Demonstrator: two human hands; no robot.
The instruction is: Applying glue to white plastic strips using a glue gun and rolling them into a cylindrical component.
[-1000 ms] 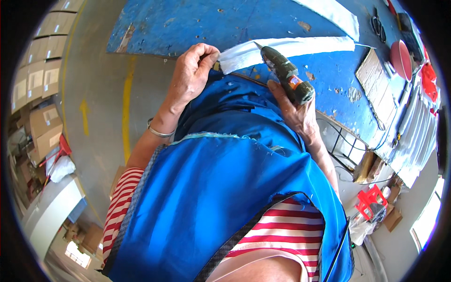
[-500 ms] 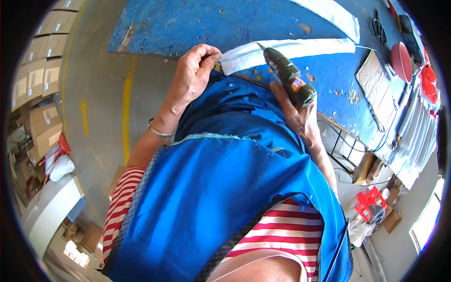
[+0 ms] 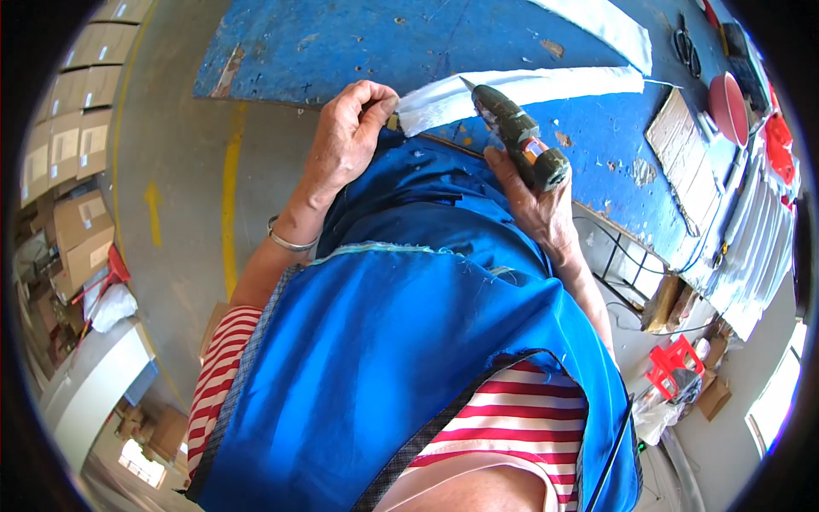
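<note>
My left hand [image 3: 345, 141] pinches the near end of a long white fabric strip [image 3: 520, 90] at the edge of a worn blue table [image 3: 358, 43]. A dark green hand-held cutting tool with an orange band [image 3: 516, 136] is gripped in my right hand [image 3: 533, 200], its pointed tip resting on the strip just right of my left fingers. A silver bracelet [image 3: 286, 239] circles my left wrist. A blue apron [image 3: 401, 341] over a red-and-white striped shirt fills the lower picture.
A second white strip [image 3: 606, 26] lies farther back on the table. A red bowl [image 3: 729, 107], a paper pad [image 3: 682, 154] and black scissors [image 3: 685, 38] sit at the right end. Cardboard boxes [image 3: 72, 154] line the floor at left; a red stool [image 3: 674, 367] stands at lower right.
The cutting tool's tip has stayed on the strip; my hands shifted only slightly along the table edge.
</note>
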